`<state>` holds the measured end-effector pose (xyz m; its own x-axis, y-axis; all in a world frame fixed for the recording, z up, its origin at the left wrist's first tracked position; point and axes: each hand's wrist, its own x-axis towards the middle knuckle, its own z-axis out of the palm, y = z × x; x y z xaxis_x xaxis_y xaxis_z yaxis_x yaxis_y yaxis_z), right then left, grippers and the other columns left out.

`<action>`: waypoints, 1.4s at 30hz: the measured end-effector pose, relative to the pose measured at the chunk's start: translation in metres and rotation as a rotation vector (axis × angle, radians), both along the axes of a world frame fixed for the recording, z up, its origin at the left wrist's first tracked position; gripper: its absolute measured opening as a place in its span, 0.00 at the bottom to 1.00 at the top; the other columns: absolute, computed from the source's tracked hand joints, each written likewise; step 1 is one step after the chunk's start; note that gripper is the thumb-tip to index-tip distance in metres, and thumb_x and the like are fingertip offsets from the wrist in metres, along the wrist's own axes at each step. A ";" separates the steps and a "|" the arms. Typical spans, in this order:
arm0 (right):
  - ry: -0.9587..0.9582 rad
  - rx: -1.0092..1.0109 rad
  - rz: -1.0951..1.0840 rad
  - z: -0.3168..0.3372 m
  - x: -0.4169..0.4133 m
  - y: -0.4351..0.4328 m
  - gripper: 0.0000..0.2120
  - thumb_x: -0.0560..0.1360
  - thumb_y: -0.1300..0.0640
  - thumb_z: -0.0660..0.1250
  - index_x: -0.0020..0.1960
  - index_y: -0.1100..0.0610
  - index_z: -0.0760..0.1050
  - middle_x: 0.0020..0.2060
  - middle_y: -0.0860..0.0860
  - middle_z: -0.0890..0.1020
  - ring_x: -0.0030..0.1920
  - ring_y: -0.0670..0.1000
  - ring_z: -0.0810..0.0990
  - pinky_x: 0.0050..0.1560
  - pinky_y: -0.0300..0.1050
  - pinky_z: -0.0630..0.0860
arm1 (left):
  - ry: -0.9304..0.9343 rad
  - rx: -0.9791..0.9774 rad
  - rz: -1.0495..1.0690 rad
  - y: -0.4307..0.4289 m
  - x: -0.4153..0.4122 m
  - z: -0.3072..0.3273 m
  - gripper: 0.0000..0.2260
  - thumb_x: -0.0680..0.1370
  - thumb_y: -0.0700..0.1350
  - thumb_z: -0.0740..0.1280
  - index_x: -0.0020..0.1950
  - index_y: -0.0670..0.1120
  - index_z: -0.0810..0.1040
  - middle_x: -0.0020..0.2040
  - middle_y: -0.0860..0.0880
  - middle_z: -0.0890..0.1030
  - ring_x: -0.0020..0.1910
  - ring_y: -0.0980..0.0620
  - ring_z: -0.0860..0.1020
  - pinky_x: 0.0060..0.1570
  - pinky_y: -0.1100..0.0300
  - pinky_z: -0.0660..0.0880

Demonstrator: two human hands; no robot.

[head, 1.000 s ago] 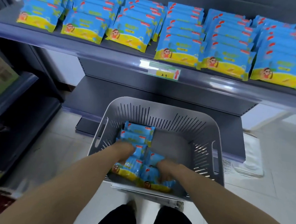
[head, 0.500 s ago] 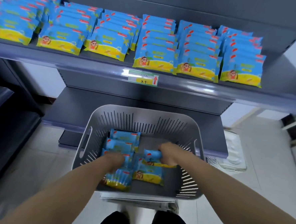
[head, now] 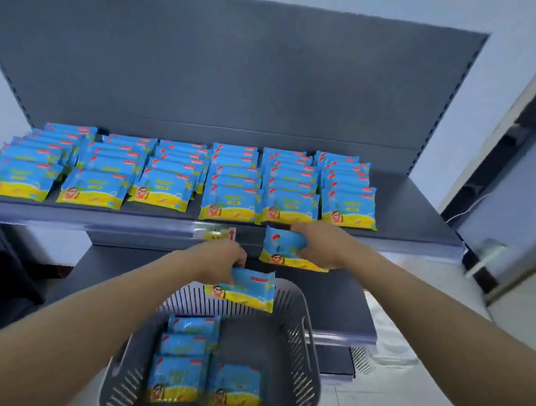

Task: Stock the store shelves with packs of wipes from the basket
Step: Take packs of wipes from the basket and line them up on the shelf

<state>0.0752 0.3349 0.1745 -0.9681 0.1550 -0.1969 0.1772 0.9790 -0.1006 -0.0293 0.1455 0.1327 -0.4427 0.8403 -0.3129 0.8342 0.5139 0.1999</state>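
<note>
Now: left hand (head: 222, 259) grips wipes pack (head: 248, 292) above basket (head: 297, 361) rim; right hand (head: 323, 247) grips second pack (head: 281, 250) just below shelf (head: 102, 221) edge. Spare packs (head: 180, 376) lie in basket.

Blue-and-yellow wipe packs (head: 180, 178) filled six overlapping rows on the grey shelf (head: 416, 212). Four more packs (head: 177, 376) lay flat in the slotted basket (head: 302, 346); a lower pack (head: 248, 291) and an upper pack (head: 282, 247) hung tilted above it.
</note>
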 end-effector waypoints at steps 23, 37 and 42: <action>-0.033 0.026 -0.102 0.024 -0.029 0.184 0.21 0.72 0.54 0.70 0.64 0.52 0.70 0.59 0.52 0.76 0.58 0.56 0.75 0.56 0.48 0.73 | 0.114 0.377 0.192 0.122 -0.010 0.092 0.06 0.72 0.41 0.69 0.47 0.42 0.76 0.44 0.45 0.79 0.45 0.46 0.76 0.46 0.51 0.73; 0.078 0.267 -0.097 0.002 -0.058 0.196 0.36 0.70 0.45 0.70 0.70 0.58 0.59 0.66 0.57 0.67 0.67 0.58 0.65 0.64 0.56 0.65 | 0.084 0.356 0.296 0.127 -0.014 0.080 0.06 0.72 0.41 0.70 0.46 0.47 0.76 0.41 0.51 0.77 0.42 0.50 0.74 0.40 0.59 0.71; 0.057 0.301 -0.111 0.002 -0.058 0.187 0.36 0.70 0.47 0.70 0.71 0.59 0.57 0.66 0.57 0.66 0.68 0.59 0.64 0.65 0.56 0.64 | 0.085 0.334 0.322 0.117 -0.014 0.079 0.05 0.73 0.40 0.69 0.47 0.45 0.77 0.44 0.49 0.78 0.42 0.49 0.74 0.40 0.58 0.70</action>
<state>0.0169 0.5221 0.1766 -0.9501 0.3036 -0.0724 0.2872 0.9413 0.1774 -0.0432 0.2627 0.2119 -0.7093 0.7049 -0.0001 0.6638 0.6679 0.3367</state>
